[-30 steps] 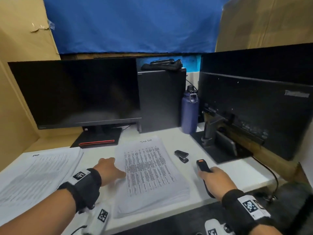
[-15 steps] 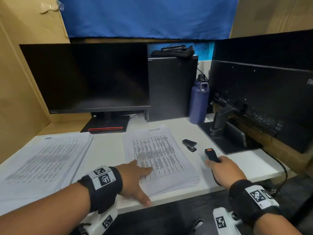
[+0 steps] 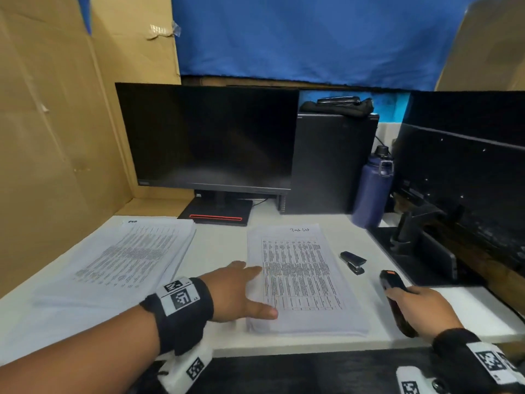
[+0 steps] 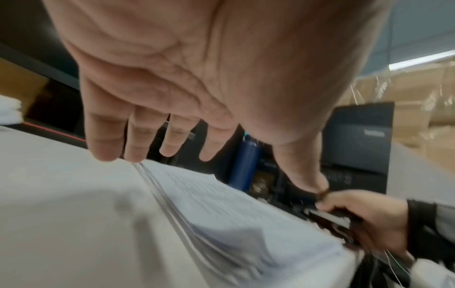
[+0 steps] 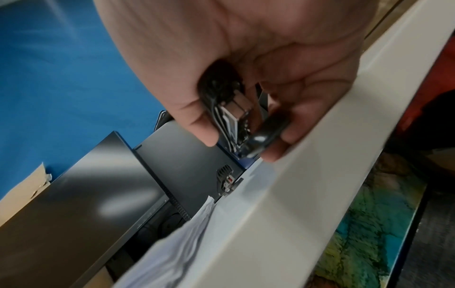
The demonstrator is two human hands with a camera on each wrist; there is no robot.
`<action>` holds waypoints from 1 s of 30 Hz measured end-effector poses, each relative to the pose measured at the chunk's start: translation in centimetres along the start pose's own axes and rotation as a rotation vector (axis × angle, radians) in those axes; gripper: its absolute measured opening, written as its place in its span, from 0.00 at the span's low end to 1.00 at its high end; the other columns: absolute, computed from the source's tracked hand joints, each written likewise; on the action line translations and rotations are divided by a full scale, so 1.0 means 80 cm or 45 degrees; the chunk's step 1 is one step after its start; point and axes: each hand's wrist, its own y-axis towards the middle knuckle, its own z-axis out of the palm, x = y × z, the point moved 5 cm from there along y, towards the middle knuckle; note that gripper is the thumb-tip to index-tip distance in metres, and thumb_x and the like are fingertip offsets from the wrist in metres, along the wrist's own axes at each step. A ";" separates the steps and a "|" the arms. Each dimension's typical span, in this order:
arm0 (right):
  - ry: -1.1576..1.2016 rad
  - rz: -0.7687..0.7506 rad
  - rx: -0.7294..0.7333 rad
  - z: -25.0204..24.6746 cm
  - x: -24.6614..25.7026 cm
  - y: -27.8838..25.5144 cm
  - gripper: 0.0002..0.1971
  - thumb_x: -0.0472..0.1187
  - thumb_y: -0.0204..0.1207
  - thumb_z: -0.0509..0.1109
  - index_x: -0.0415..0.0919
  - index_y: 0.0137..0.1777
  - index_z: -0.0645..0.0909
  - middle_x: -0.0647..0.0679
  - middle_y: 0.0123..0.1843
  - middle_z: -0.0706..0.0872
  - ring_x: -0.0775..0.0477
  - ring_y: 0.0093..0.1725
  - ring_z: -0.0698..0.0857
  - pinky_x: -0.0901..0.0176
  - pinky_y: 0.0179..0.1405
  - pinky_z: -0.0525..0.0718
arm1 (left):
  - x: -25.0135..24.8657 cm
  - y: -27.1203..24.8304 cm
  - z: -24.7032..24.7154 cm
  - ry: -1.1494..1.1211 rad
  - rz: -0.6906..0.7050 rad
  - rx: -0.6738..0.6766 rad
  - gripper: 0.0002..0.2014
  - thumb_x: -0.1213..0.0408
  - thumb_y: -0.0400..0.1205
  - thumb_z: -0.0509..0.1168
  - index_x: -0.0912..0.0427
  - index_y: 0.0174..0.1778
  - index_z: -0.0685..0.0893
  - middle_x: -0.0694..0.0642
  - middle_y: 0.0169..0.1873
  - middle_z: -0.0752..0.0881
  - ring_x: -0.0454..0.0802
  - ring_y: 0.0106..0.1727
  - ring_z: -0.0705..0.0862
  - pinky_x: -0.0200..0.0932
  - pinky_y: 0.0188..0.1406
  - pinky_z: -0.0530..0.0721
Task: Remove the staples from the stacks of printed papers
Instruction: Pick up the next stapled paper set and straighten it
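Observation:
A thick stack of printed papers lies in the middle of the white desk. My left hand rests at its left edge with straight, spread fingers and the thumb on the top page near the front corner. The left wrist view shows the fingertips at the edge of the stack. My right hand grips a long black staple tool with an orange tip, just right of the stack. In the right wrist view the thumb and fingers curl round the tool. A second paper stack lies at the left.
A small black stapler sits between the centre stack and the right monitor's base. Behind stand a dark monitor, a black computer tower and a blue bottle. Cardboard walls close the left side.
My left hand slid from higher up the stack's left edge toward its near left corner and now lies there. The right hand keeps hold of the tool in about the same place.

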 end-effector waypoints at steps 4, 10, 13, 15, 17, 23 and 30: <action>-0.124 0.019 -0.006 -0.008 0.012 -0.002 0.22 0.53 0.78 0.71 0.34 0.34 0.87 0.36 0.34 0.89 0.38 0.37 0.86 0.52 0.38 0.81 | 0.092 -0.033 -0.048 -0.022 -0.187 -0.189 0.42 0.27 0.77 0.64 0.40 0.86 0.67 0.50 0.89 0.59 0.51 0.87 0.65 0.51 0.86 0.64; -0.357 -0.006 -0.106 -0.008 0.023 0.041 0.25 0.57 0.76 0.73 0.35 0.30 0.88 0.40 0.26 0.89 0.38 0.33 0.89 0.46 0.46 0.87 | 0.291 -0.060 -0.106 0.091 -0.734 -0.234 0.25 0.42 0.86 0.60 0.55 0.69 0.85 0.55 0.68 0.84 0.54 0.68 0.83 0.47 0.72 0.80; -0.504 -0.066 -0.150 -0.002 -0.002 0.101 0.21 0.58 0.72 0.75 0.36 0.37 0.86 0.40 0.30 0.89 0.38 0.35 0.89 0.44 0.48 0.88 | 0.362 -0.066 -0.112 0.119 -0.907 -0.235 0.20 0.45 0.81 0.62 0.57 0.49 0.90 0.54 0.50 0.89 0.54 0.50 0.86 0.42 0.52 0.83; -0.589 -0.112 -0.224 -0.003 -0.015 0.136 0.29 0.69 0.60 0.70 0.44 0.45 0.82 0.42 0.39 0.88 0.37 0.41 0.86 0.42 0.51 0.88 | 0.384 -0.067 -0.103 0.108 -0.975 -0.208 0.19 0.42 0.76 0.67 0.56 0.42 0.87 0.53 0.44 0.90 0.52 0.45 0.88 0.40 0.45 0.84; -0.661 -0.157 -0.291 0.001 0.003 0.135 0.36 0.75 0.54 0.63 0.51 0.55 0.81 0.44 0.51 0.86 0.34 0.51 0.84 0.40 0.56 0.87 | 0.386 -0.067 -0.093 0.127 -0.987 -0.187 0.21 0.39 0.73 0.69 0.55 0.40 0.86 0.52 0.43 0.91 0.51 0.46 0.90 0.41 0.47 0.87; -0.557 -0.378 -0.061 0.057 0.142 -0.055 0.30 0.67 0.67 0.74 0.59 0.68 0.81 0.44 0.72 0.79 0.36 0.72 0.75 0.42 0.74 0.73 | 0.392 -0.062 -0.097 0.106 -0.983 -0.290 0.13 0.62 0.81 0.67 0.62 0.58 0.89 0.56 0.51 0.90 0.55 0.52 0.90 0.42 0.46 0.86; -0.409 -0.654 0.123 0.145 0.187 -0.118 0.23 0.59 0.67 0.79 0.66 0.62 0.79 0.61 0.65 0.73 0.46 0.75 0.71 0.46 0.77 0.68 | 0.413 -0.084 -0.100 -0.218 -0.888 -0.637 0.16 0.70 0.87 0.58 0.64 0.68 0.83 0.61 0.63 0.88 0.59 0.62 0.86 0.44 0.56 0.82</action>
